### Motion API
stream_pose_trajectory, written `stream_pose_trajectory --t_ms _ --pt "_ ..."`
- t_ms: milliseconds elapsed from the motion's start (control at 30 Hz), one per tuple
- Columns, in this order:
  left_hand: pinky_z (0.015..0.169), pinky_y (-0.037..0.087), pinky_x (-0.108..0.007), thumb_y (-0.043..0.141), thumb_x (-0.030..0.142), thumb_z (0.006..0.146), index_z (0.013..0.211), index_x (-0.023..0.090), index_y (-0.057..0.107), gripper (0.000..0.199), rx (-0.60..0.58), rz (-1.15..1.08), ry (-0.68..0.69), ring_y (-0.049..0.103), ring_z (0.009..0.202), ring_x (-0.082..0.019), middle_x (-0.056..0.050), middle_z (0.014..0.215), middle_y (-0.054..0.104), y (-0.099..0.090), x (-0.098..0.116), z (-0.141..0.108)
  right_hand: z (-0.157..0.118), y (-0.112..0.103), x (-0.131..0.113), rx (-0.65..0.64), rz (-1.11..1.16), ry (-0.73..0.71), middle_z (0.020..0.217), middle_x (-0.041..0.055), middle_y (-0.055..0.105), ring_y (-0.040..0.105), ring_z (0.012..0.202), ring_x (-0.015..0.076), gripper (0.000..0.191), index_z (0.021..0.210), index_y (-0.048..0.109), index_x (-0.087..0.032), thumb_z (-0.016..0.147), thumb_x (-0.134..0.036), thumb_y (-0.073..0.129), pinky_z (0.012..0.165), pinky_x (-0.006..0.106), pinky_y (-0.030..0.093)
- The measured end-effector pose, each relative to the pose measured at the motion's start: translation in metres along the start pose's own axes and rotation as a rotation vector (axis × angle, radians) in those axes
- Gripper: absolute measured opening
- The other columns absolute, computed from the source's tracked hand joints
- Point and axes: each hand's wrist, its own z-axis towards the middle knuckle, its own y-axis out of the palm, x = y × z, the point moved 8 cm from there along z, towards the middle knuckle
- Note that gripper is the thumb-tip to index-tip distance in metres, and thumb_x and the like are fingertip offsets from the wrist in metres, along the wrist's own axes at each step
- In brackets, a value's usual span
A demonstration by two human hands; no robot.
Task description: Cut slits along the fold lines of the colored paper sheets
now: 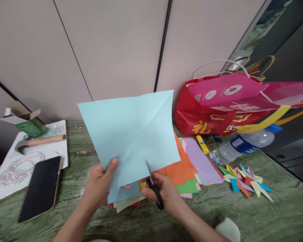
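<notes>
A creased sheet of light blue paper [131,131] is held up over the table. My left hand [101,181] pinches its lower left edge, thumb on the near face and fingers behind. In my right hand [165,190] is a pair of scissors [154,191] with black handles. Their blades meet the sheet's lower edge, right of its middle, where a short cut line shows. Under the sheet lie stacks of coloured paper, among them orange paper [183,168] and purple paper [200,161], partly hidden by the sheet and my hands.
Left on the green table [73,215] are a phone [41,188], a hammer-like tool [40,143], clear beads [17,168] and a small box [27,122]. Right are a red gift bag [217,107], a water bottle [242,144], a yellow glue stick [202,144] and folded paper pieces [247,179].
</notes>
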Motion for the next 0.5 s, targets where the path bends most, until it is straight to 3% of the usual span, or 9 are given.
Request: stream_pose_trajectory --t_ms 233,500 --pt "0.036 0.044 -0.027 0.066 0.048 0.065 0.059 0.017 0.060 0.032 -0.022 0.032 0.013 0.057 0.033 -0.019 0.001 0.036 0.060 0.0012 -0.0010 -0.0001 0.0006 0.0015 -0.0036 -0.005 0.007 -0.011 0.059 -0.0036 0.047 0.040 0.054 0.0095 0.041 0.071 0.050 -0.016 0.058 -0.046 0.075 0.050 0.023 0.031" --pt "0.035 0.044 -0.027 0.063 0.049 0.067 0.062 0.017 0.058 0.032 -0.034 0.078 0.007 0.058 0.033 -0.019 0.000 0.037 0.062 0.0023 -0.0034 -0.0009 0.0012 0.0032 -0.0074 -0.032 0.029 -0.052 0.060 -0.0039 0.043 0.036 0.054 0.0090 0.040 0.068 0.047 -0.016 0.060 -0.044 0.074 0.050 0.023 0.028"
